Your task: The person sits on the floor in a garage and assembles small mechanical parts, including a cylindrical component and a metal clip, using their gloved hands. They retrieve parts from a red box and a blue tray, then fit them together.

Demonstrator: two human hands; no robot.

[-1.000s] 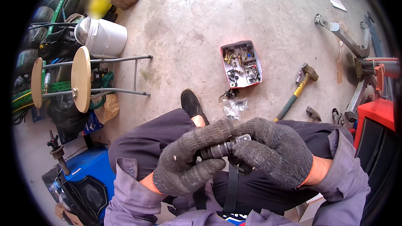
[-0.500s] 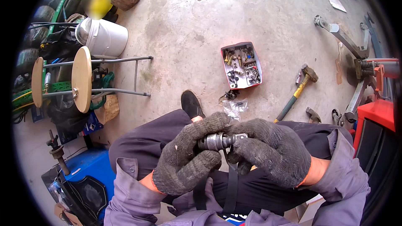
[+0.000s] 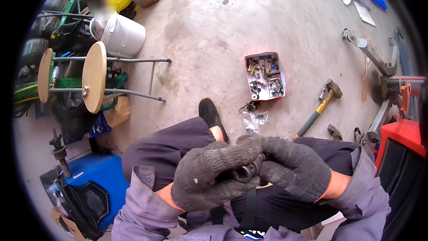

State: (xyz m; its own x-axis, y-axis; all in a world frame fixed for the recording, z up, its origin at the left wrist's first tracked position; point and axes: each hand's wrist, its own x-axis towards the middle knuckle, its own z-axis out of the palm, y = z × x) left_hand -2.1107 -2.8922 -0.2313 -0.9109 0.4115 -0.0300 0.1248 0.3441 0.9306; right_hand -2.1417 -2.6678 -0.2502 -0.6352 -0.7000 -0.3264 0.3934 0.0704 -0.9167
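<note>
Both of my hands wear dark grey knitted gloves with orange at the cuffs and meet over my lap. Between them is a cylindrical metal part [image 3: 244,172], of which only a dark round end and a short stretch show. My left hand [image 3: 207,176] is closed around it, fingers over the top and thumb below. From the other side my right hand [image 3: 294,165] grips it too, its fingertips pressed against the left glove. The gloves hide most of the part, so its exact kind is unclear.
A red-rimmed tray [image 3: 285,73] of bolts and small fittings lies on the concrete, a clear plastic bag [image 3: 254,122] nearer me. To the right are a sledgehammer [image 3: 315,115], a smaller hammer [image 3: 334,132] and a metal jack frame [image 3: 376,60]. A stool [image 3: 94,78] and white bucket [image 3: 125,35] are left.
The metal part has turned in my hands, its round end now facing me and its holed lug hidden. My gloves have closed in over it, and the whole view has shifted slightly.
</note>
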